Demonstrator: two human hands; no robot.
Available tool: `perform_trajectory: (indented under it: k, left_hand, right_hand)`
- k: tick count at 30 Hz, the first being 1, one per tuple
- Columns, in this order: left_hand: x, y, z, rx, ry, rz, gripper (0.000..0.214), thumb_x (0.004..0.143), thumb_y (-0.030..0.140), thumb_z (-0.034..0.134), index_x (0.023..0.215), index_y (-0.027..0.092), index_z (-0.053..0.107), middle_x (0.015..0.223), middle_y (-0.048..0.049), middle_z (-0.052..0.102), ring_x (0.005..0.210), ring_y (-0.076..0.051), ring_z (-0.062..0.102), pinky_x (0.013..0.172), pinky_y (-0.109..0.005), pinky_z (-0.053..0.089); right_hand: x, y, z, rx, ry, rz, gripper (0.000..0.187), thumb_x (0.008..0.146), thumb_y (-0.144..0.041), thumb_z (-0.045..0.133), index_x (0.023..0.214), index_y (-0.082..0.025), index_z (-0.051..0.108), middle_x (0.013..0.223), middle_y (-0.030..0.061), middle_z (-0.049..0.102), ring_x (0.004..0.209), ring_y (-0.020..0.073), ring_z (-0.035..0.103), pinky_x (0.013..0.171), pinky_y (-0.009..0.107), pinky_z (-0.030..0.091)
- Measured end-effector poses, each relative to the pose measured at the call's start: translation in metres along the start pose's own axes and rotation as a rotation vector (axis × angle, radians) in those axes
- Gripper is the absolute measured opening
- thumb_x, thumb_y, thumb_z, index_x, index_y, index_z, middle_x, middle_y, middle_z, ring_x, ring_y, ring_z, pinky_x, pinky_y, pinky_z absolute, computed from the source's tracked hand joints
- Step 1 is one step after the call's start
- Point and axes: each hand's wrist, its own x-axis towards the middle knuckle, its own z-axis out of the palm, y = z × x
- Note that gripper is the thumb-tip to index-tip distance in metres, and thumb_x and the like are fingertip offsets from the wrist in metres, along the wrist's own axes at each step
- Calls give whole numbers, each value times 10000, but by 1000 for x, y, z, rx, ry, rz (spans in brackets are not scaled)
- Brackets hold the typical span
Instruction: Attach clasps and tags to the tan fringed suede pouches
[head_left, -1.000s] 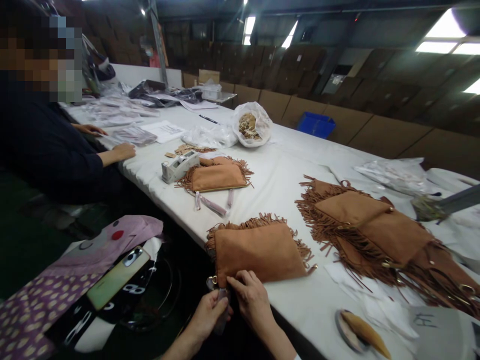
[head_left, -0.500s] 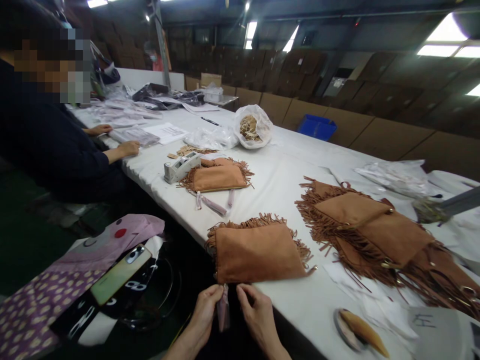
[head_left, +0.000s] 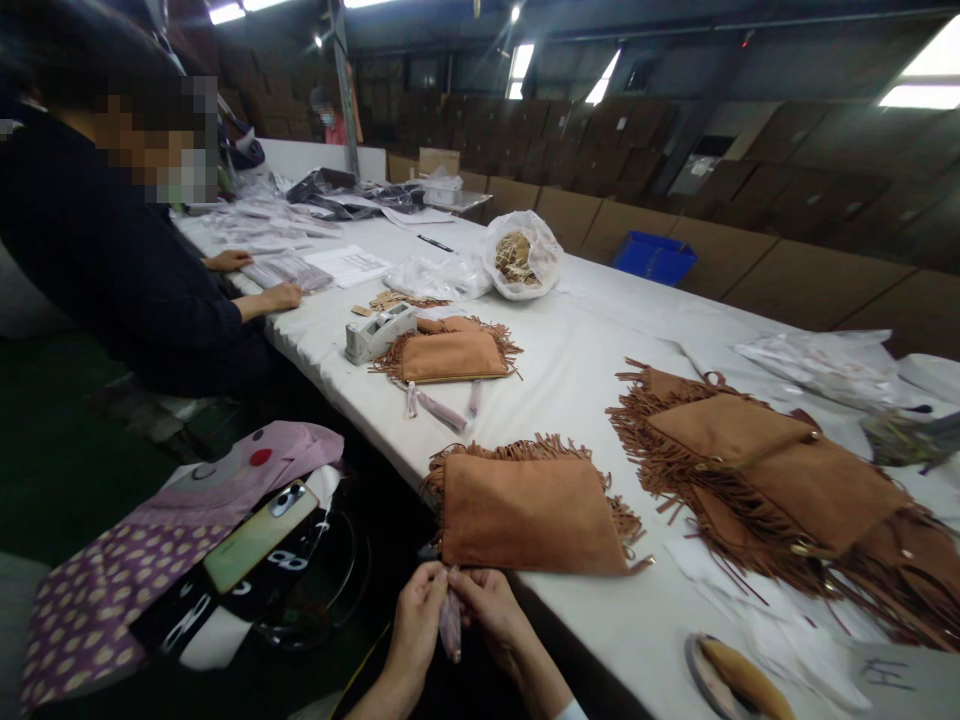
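At the table's front edge my left hand (head_left: pixel 417 615) is closed, pinching the top of a small plastic-wrapped strip (head_left: pixel 451 628) that hangs down between my hands. My right hand (head_left: pixel 491 610) has its fingertips pressed on the same wrapped strip from the other side. Just beyond my hands a brown fringed pouch (head_left: pixel 525 510) lies flat on the table, its fringe along the far side and right end. What is inside the strip's wrapping is hard to make out, though it looks pinkish brown.
Ahead stand a tape dispenser (head_left: pixel 381 334) and another fringed pouch (head_left: pixel 454 356) with wrapped strips. Several fringed bags (head_left: pixel 780 470) are piled right, near a tape roll (head_left: pixel 727 680). A plastic bag (head_left: pixel 523 256) lies behind. A co-worker (head_left: pixel 127 240) sits left; a phone (head_left: pixel 261 536) rests lower left.
My right hand has moved left to meet my left hand, and its fingers now touch the wrapped strip. The whole view has shifted slightly, with the table's things appearing further right.
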Motion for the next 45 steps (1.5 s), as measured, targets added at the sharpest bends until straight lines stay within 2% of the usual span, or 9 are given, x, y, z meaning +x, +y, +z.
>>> perform_trajectory:
  k: [3, 7, 12, 18, 24, 29, 33, 40, 45]
  left_hand:
    - [-3, 8, -3, -71, 82, -146, 577, 679, 705, 607, 937, 191, 553, 625, 19, 634, 543, -158, 605, 549, -263, 462]
    - [-7, 20, -9, -94, -188, -397, 551, 676, 664, 652, 910, 168, 605, 696, -15, 665, 577, -142, 617, 551, -247, 458]
    - [-2, 12, -12, 22, -186, -308, 567, 547, 664, 737, 689, 127, 619, 554, -33, 638, 431, -113, 535, 397, -202, 320]
    - [-1, 6, -12, 44, -109, -206, 614, 529, 723, 705, 628, 125, 604, 485, -19, 601, 419, -105, 526, 399, -196, 318]
    - [-9, 15, -6, -28, -129, -297, 582, 640, 655, 690, 941, 159, 639, 612, 3, 618, 459, -93, 540, 410, -174, 344]
    - [-10, 12, 0, 59, -15, -141, 593, 633, 739, 611, 656, 146, 605, 427, 66, 409, 336, -47, 286, 353, -184, 125]
    - [-12, 11, 0, 203, 93, 51, 593, 687, 731, 563, 571, 151, 605, 419, 31, 444, 386, -87, 359, 400, -218, 240]
    - [-23, 18, -2, 302, 85, 227, 423, 810, 532, 578, 1001, 195, 748, 933, -109, 747, 870, -283, 661, 785, -329, 505]
    - [-28, 19, -7, 425, -10, 354, 345, 868, 440, 535, 1052, 235, 742, 826, -121, 715, 795, -264, 669, 777, -326, 506]
  right_hand:
    - [2, 0, 1, -1, -5, 15, 535, 589, -641, 714, 523, -142, 536, 437, -39, 473, 386, 46, 339, 402, 207, 224]
    - [8, 2, 0, -23, 2, 39, 539, 547, -650, 731, 517, -143, 548, 404, -52, 450, 372, 46, 328, 397, 211, 223]
    - [14, 3, -4, -58, 9, 41, 553, 493, -660, 745, 535, -135, 577, 412, -52, 459, 381, 43, 318, 399, 217, 199]
    - [11, 0, 0, -104, 25, 24, 516, 542, -626, 721, 496, -147, 536, 385, -53, 433, 379, 45, 303, 404, 224, 176]
    - [4, -7, 7, -121, 59, -25, 458, 654, -556, 640, 466, -173, 474, 379, -74, 380, 382, 42, 275, 416, 229, 171]
    - [3, -9, 11, -165, 114, -22, 377, 673, -443, 611, 440, -165, 505, 368, -34, 465, 367, 52, 315, 401, 224, 185]
    - [3, -12, 14, -195, 163, 4, 307, 678, -342, 570, 432, -160, 537, 359, -4, 513, 348, 63, 341, 380, 218, 208]
    - [3, -14, 16, -155, 204, 44, 260, 661, -288, 541, 428, -173, 523, 330, -29, 465, 305, 61, 327, 353, 218, 237]
    - [2, -11, 16, -91, 214, 57, 287, 665, -306, 545, 411, -181, 492, 323, -46, 419, 293, 55, 315, 347, 219, 236]
